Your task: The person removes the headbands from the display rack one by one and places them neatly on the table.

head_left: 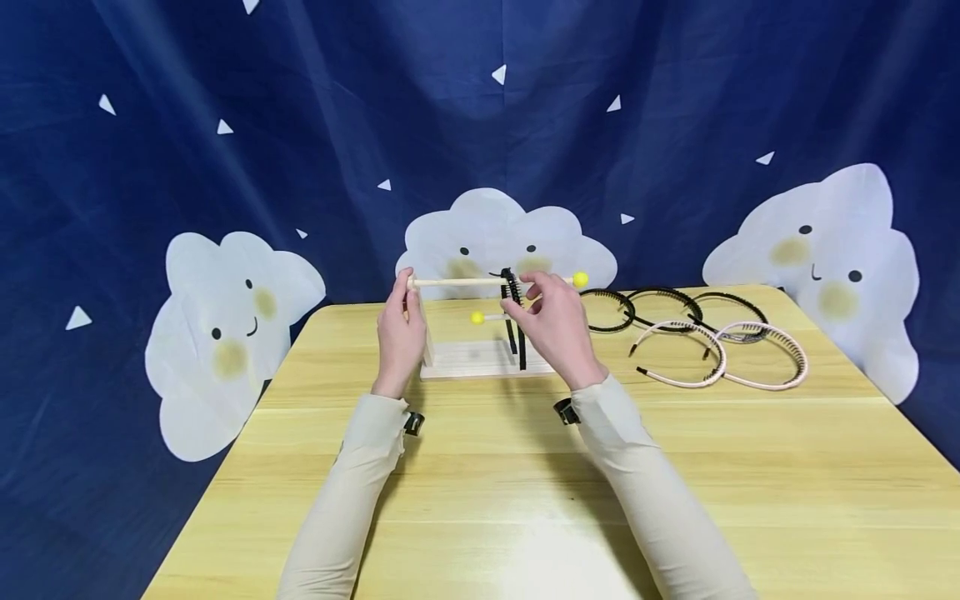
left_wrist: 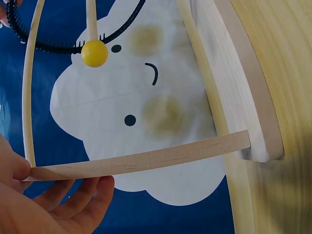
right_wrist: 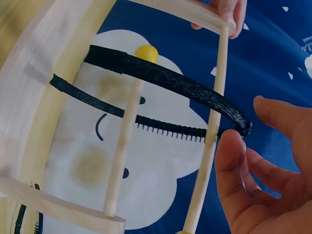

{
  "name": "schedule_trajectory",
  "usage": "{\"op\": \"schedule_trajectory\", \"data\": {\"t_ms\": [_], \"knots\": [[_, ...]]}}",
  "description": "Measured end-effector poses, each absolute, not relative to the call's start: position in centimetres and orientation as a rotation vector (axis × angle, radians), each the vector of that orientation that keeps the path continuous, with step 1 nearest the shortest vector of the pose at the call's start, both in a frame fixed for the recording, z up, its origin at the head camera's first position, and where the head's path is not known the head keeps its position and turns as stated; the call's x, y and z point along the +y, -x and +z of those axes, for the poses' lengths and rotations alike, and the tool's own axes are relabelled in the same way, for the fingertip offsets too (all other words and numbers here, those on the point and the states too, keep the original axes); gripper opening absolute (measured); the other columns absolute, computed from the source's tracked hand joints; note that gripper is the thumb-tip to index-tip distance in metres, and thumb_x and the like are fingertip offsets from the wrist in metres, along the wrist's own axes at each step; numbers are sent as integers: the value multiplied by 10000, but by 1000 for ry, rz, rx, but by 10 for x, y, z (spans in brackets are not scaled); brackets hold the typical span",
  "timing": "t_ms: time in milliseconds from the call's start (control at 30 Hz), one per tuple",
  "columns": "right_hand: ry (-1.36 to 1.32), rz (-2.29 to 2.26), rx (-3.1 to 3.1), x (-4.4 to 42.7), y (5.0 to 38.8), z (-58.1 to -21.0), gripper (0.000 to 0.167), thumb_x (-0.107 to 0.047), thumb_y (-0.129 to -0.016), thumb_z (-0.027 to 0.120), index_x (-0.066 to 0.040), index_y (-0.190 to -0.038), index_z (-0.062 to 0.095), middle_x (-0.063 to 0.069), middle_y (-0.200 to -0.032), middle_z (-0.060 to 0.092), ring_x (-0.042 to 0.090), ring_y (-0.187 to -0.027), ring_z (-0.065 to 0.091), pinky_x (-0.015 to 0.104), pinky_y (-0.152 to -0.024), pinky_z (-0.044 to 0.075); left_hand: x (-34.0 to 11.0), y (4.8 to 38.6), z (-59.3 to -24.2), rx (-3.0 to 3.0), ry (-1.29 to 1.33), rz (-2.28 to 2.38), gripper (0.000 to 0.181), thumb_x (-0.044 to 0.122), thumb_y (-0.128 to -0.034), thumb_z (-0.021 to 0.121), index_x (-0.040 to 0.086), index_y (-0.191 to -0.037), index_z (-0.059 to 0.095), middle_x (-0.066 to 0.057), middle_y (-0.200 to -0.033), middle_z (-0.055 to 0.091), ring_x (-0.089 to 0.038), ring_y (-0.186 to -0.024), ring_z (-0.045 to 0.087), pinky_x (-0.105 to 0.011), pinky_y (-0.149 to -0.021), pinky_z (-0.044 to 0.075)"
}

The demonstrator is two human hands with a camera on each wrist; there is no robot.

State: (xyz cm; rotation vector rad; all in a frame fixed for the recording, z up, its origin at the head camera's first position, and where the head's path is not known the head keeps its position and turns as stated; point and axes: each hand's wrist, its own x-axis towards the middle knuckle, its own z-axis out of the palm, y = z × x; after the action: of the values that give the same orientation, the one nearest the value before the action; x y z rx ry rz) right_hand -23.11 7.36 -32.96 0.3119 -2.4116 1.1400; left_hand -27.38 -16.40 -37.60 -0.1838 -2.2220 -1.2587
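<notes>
A pale wooden stand [head_left: 450, 360] has an upright at each side, and its rods end in yellow balls. My left hand [head_left: 399, 337] holds the top of the left upright [left_wrist: 161, 156], thumb on one side and fingers on the other. A black toothed headband [right_wrist: 170, 83] hangs over the upper rod [head_left: 465, 282], its two ends pointing down toward the base. Beside the headband's top is my right hand [head_left: 555, 321], thumb and fingers spread apart around it. Whether a fingertip touches the band, I cannot tell.
Right of the stand on the wooden table [head_left: 480, 467] lie three black headbands [head_left: 663, 293] and two pale pink headbands [head_left: 802, 358], partly overlapping. A blue curtain [head_left: 345, 100] with white clouds hangs behind the table's far edge.
</notes>
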Motion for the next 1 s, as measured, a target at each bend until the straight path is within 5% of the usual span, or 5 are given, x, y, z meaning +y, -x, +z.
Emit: {"op": "schedule_trajectory", "data": {"t_ms": [1000], "knots": [[-295,1153,-2412,70,231,-336,358,-157,-965,710,-52,-1300,647,138,-983,686,275,-824,676,408,-720,541,-164,273,-376,-2231,182,-1266,418,205,-1118,411,179,-1529,485,-96,-1477,569,-267,-1272,581,-467,-1067,473]]}}
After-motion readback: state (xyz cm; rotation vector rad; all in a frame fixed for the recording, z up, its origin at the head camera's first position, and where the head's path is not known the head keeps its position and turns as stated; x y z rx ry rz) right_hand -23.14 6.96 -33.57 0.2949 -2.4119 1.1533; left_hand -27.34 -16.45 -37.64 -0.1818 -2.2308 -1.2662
